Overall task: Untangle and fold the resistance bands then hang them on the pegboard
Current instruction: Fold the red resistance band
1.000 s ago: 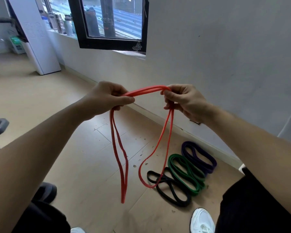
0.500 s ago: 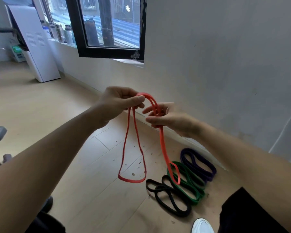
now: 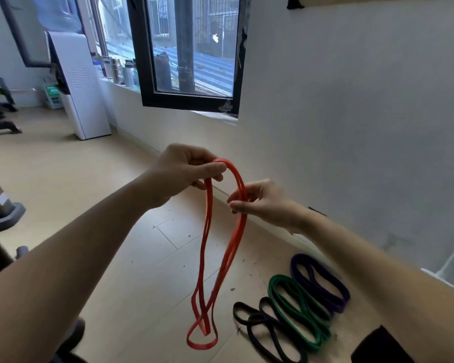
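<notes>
The red resistance band (image 3: 237,239) hangs in the air before the person, doubled into long loops that dangle above the floor (image 3: 142,258), likely so gravity pulls the strands straight for folding. The left hand (image 3: 184,174) pinches the top bend between thumb and curled fingers (image 3: 210,167). The right hand (image 3: 262,203) curls its fingers round the strands just below, seemingly to gather them. A green band (image 3: 294,305), a purple band (image 3: 323,281) and a black band (image 3: 268,328) lie looped side by side on the floor near the wall (image 3: 351,127), apparently set aside for hanging.

Our left hand (image 3: 184,174), right hand (image 3: 265,205) bare; forearms (image 3: 76,258) bare up to frame edge. At our right side, black garment (image 3: 378,347), lower corner.
</notes>
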Action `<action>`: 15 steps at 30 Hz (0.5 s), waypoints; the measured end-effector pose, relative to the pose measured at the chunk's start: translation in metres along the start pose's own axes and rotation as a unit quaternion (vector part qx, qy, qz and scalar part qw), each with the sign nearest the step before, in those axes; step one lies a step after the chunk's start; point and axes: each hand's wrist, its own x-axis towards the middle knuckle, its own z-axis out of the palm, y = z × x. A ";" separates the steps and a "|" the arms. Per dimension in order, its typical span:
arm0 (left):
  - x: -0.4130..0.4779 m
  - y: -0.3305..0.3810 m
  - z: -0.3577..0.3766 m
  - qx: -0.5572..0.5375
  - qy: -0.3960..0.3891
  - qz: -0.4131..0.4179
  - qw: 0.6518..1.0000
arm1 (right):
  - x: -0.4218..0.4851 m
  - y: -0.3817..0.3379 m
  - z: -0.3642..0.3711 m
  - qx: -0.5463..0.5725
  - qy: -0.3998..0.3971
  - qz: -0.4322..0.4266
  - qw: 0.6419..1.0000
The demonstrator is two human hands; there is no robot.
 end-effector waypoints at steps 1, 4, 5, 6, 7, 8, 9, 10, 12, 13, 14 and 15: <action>-0.002 0.000 -0.002 -0.012 0.003 -0.002 1.000 | 0.000 -0.002 0.000 -0.004 -0.010 -0.005 1.000; -0.004 0.000 -0.006 -0.075 0.022 -0.015 0.997 | 0.000 -0.006 0.007 0.015 -0.035 -0.014 0.999; -0.004 0.000 -0.007 -0.093 0.030 -0.018 0.995 | 0.000 -0.007 0.011 0.032 -0.036 -0.016 0.999; -0.004 0.001 -0.007 -0.107 0.038 -0.021 0.993 | 0.001 -0.009 0.015 0.046 -0.035 -0.017 0.998; -0.004 0.002 -0.007 -0.119 0.044 -0.021 0.992 | 0.002 -0.010 0.018 0.055 -0.034 -0.019 0.998; -0.004 0.002 -0.008 -0.130 0.051 -0.020 0.990 | 0.003 -0.012 0.021 0.057 -0.033 -0.023 0.998; -0.004 0.003 -0.008 -0.140 0.057 -0.019 0.988 | 0.004 -0.013 0.023 0.059 -0.034 -0.026 0.997; -0.004 0.004 -0.008 -0.151 0.062 -0.019 0.986 | 0.005 -0.013 0.024 0.063 -0.035 -0.027 0.997; -0.004 0.005 -0.008 -0.177 0.071 -0.020 0.981 | 0.007 -0.014 0.024 0.066 -0.031 -0.026 0.997; -0.004 0.006 -0.008 -0.187 0.076 -0.020 0.979 | 0.008 -0.014 0.024 0.061 -0.027 -0.025 0.997; -0.004 0.007 -0.008 -0.195 0.081 -0.020 0.977 | 0.008 -0.013 0.024 0.054 -0.025 -0.023 0.998; -0.003 0.007 -0.008 -0.205 0.086 -0.021 0.975 | 0.009 -0.013 0.024 0.051 -0.025 -0.018 0.998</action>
